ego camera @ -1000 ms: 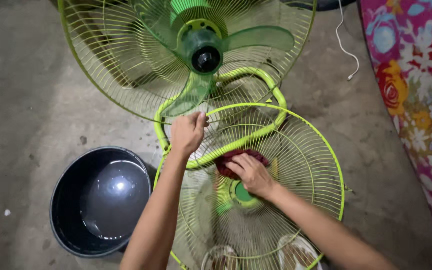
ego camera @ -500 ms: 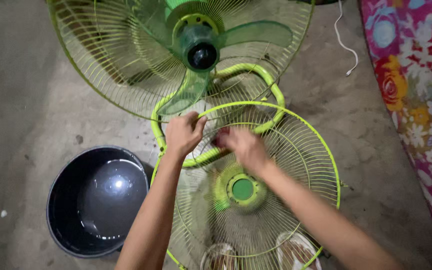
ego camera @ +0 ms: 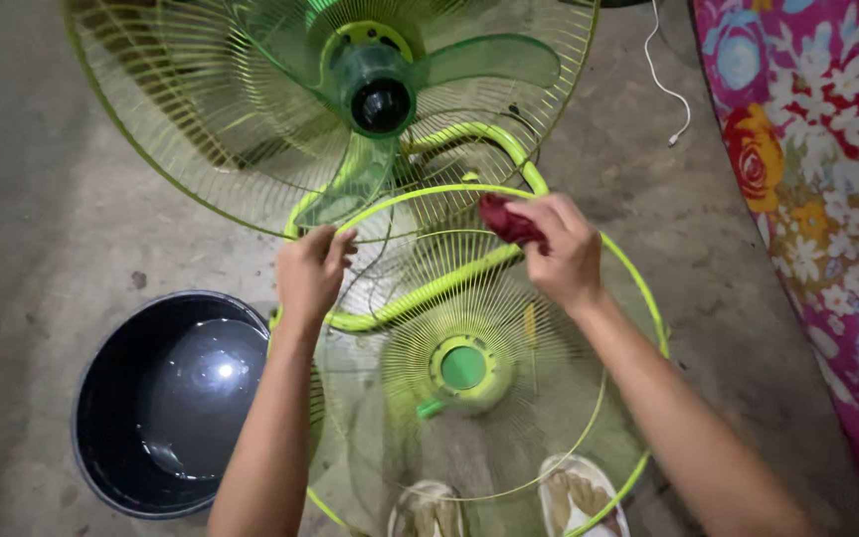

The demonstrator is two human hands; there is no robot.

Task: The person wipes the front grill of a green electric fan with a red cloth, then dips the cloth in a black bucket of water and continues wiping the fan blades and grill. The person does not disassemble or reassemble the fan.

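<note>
A loose lime-green wire fan guard [ego camera: 638, 298] is tilted up in front of me, its green hub [ego camera: 462, 368] at the centre. My left hand [ego camera: 312, 270] grips the guard's upper left rim. My right hand [ego camera: 561, 249] is closed on a dark red cloth [ego camera: 506, 221] and presses it against the wires near the guard's top rim. Behind the guard stands the fan body [ego camera: 380, 99] with translucent green blades inside its rear guard, on a lime tubular base [ego camera: 420, 293].
A dark round basin [ego camera: 166, 403] holding water sits on the concrete floor at my left. A floral pink fabric [ego camera: 817, 149] runs along the right edge. A white cable [ego camera: 666, 89] lies near it. My sandalled feet [ego camera: 569, 497] show through the guard.
My right hand has carried the red cloth from near the hub up to the guard's top rim. The left hand kept hold of the rim and the view shifted right.
</note>
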